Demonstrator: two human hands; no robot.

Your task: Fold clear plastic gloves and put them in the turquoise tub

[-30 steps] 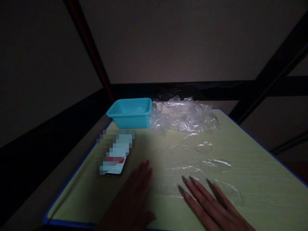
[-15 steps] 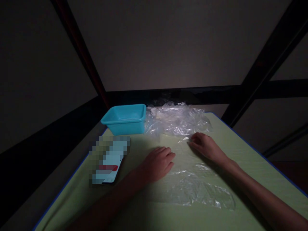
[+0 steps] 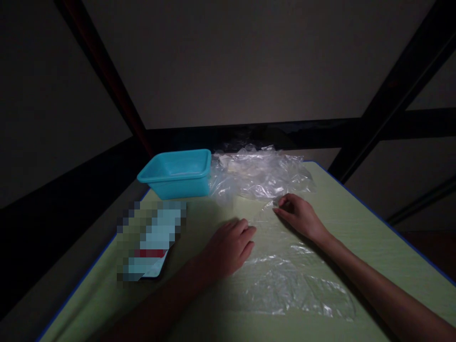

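The clear, thin plastic sheet (image 3: 281, 285) lies flat on the pale green table with blue edge (image 3: 366, 247). The left hand (image 3: 230, 247) rests on it, fingers bent, slightly apart. The right hand (image 3: 297, 213) pinches its far edge, fingertips nearly closed.

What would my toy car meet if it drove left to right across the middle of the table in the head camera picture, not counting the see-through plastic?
Phone → left hand → right hand.
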